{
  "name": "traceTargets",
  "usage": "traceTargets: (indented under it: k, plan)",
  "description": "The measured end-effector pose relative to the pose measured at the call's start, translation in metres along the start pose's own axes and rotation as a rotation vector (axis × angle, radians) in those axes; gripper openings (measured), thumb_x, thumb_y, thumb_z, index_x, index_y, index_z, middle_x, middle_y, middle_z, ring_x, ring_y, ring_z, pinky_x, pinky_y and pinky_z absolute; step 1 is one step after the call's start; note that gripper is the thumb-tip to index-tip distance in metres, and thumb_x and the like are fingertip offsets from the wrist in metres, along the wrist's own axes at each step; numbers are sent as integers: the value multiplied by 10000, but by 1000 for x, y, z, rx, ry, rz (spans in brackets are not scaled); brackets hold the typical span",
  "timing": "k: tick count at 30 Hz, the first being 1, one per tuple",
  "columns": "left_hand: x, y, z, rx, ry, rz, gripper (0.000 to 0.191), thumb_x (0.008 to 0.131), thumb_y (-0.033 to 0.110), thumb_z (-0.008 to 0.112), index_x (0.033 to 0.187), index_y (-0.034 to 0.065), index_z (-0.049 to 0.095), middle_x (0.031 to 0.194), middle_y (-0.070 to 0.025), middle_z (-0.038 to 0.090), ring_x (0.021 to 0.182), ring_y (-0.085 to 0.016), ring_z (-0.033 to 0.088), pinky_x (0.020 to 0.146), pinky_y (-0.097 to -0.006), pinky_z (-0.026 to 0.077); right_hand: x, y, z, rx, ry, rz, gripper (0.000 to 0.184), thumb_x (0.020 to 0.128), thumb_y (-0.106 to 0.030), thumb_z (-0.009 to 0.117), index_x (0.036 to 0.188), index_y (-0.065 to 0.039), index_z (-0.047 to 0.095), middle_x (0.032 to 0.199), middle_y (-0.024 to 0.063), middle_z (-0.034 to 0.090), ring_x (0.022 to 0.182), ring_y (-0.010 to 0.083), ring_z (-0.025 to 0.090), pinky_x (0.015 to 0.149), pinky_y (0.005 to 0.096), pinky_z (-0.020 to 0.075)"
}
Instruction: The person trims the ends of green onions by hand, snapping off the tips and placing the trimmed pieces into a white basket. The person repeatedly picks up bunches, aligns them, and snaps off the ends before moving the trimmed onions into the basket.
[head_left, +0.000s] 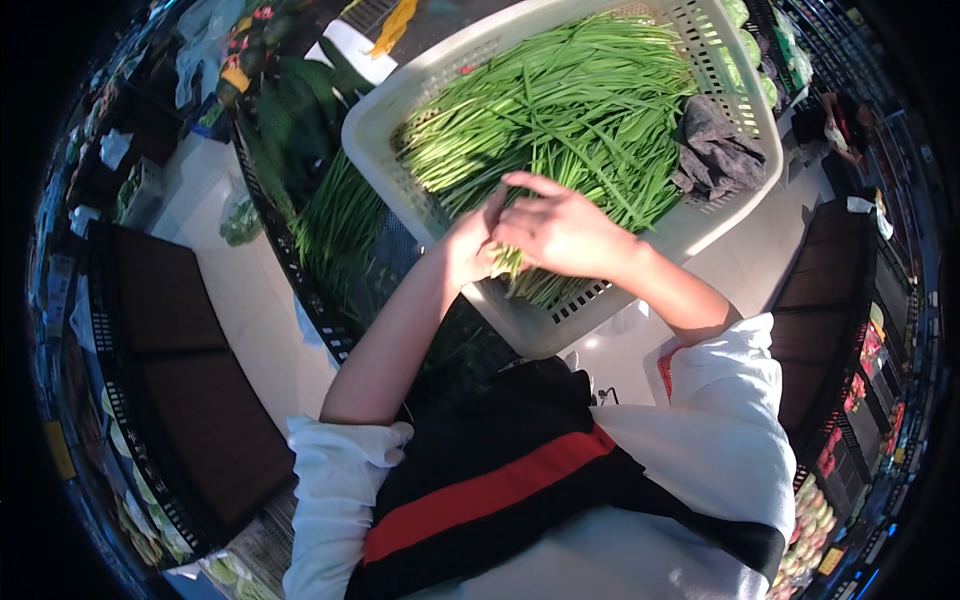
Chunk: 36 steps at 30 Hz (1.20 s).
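Observation:
Before me is a white plastic basket (442, 64) with slotted walls, heaped with long green leafy stalks that look like garlic chives (555, 97). Over its near side, my left hand (474, 241) and my right hand (559, 229) meet around a small bunch of chives (507, 260). Pale stem ends stick out below the fingers, towards me. My right fingers lie across the top of the bunch, while the left hand cups its left side; my palms hide its middle. A crumpled dark grey cloth or glove (716, 150) lies in the basket's right corner.
Left of the basket, a dark display stand holds more chives (341, 225) and dark green vegetables (292, 105). Brown-topped display stands (187, 300) flank me on both sides. Cabbages (742, 45) sit beyond the basket. Another person (836, 127) is at the far right.

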<state>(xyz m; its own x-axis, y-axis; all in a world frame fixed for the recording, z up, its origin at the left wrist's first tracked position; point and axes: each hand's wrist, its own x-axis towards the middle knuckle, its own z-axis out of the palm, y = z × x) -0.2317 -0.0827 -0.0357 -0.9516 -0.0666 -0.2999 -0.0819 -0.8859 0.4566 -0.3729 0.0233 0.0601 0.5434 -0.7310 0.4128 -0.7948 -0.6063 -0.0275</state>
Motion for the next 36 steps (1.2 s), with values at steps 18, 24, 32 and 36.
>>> traceTargets:
  k: [18, 24, 32, 36]
  plan:
    - [-74, -8, 47, 978, 341, 534, 949, 831, 129, 686, 1526, 63, 44, 1549, -206, 178, 1419, -283, 266, 1147, -413, 243, 76, -21, -63, 172, 117, 272, 177, 744, -128, 725, 897, -71, 659, 712, 40, 646, 618, 188, 669, 548, 291, 572]
    - [-83, 35, 115, 1178, 263, 1063, 1385, 634, 301, 883, 1519, 85, -160, 1587, -246, 6, 1484, -333, 56, 1194, -437, 109, 111, -10, -123, 434, 399, 222, 136, 864, -138, 663, 956, -39, 647, 809, 61, 706, 740, 145, 691, 674, 304, 535]
    - [-58, 34, 150, 595, 398, 1438, 1079, 687, 93, 857, 1465, -26, 119, 1394, -176, 349, 1302, -252, 374, 1108, -379, 310, 167, -47, -135, 386, 495, 191, 288, 875, -303, 643, 871, -15, 659, 727, 134, 634, 651, 224, 613, 631, 365, 481]
    - [-55, 21, 138, 389, 565, 1519, 1001, 676, 78, 856, 1426, -45, 205, 1364, -163, 370, 1263, -237, 399, 1080, -364, 329, 180, -68, -133, 458, 270, 288, 404, 833, -350, 695, 1058, -18, 642, 817, 76, 673, 733, 177, 644, 687, 301, 521]
